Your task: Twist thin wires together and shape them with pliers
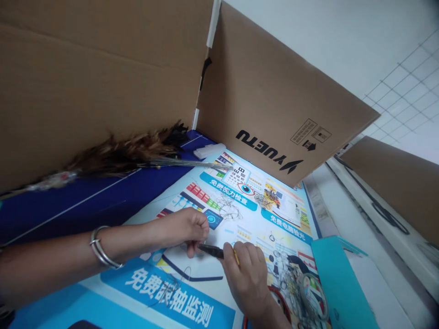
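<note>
My right hand [245,274] is wrapped round pliers [211,250] with dark jaws and a bit of yellow on the handle. The jaws point left, at the fingertips of my left hand [195,228]. Those fingers are pinched on a thin wire, of which only a tiny length shows by the plier tips; the rest is hidden. Below the left hand lie loose bent wires [171,288] on the printed poster [151,307]. More thin wire loops [229,209] rest beyond the hands.
Cardboard panels [267,100] stand at the left and back. Brown feathers [120,153] and a bundle of straight wires [192,162] lie along the left panel. At the right are tangled wires with a coil [313,297], red-handled tool parts [283,301] and a teal folder [338,278].
</note>
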The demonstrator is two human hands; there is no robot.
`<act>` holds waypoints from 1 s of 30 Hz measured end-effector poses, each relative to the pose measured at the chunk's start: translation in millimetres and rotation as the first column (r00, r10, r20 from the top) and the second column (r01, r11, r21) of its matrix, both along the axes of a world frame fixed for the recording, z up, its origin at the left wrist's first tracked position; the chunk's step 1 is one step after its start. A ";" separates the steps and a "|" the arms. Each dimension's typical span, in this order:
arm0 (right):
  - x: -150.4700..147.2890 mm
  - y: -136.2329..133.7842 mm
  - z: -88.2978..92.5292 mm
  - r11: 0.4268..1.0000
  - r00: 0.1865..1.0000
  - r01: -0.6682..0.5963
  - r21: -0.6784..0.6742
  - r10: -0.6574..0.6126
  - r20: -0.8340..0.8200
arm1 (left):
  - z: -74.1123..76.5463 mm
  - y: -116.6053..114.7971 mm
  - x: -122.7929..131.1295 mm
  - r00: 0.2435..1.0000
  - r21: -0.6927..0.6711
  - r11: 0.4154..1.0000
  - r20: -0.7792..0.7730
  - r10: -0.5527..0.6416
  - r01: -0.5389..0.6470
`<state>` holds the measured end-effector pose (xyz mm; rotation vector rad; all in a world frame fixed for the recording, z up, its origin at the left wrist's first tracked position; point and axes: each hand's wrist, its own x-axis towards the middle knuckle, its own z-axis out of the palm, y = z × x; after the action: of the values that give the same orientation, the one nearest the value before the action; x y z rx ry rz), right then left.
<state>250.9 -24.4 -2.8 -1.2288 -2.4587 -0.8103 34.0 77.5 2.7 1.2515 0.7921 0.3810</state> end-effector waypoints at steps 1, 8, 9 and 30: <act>0.1 -0.1 -0.3 1.000 1.000 0.001 -0.005 -0.001 0.003 | 0.3 -0.2 0.2 1.000 0.005 1.000 0.000 0.000 0.000; -4.3 -1.0 4.7 1.000 1.000 0.016 -0.018 -0.016 -0.008 | -3.8 -1.5 0.8 0.999 0.057 0.998 -0.034 0.034 -0.032; -5.3 -1.1 5.7 1.000 1.000 0.018 -0.022 -0.018 -0.012 | -4.8 -1.6 0.7 0.999 0.071 0.997 -0.033 0.035 -0.033; -16.2 -4.5 -4.2 0.969 0.962 0.076 -0.234 -0.133 -0.239 | 18.1 -14.8 -3.6 0.859 0.777 0.532 -0.485 0.166 0.336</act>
<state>234.6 -29.0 -6.9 -1.4519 -2.3371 -0.3776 30.3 62.7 20.8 2.4115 1.0262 0.3605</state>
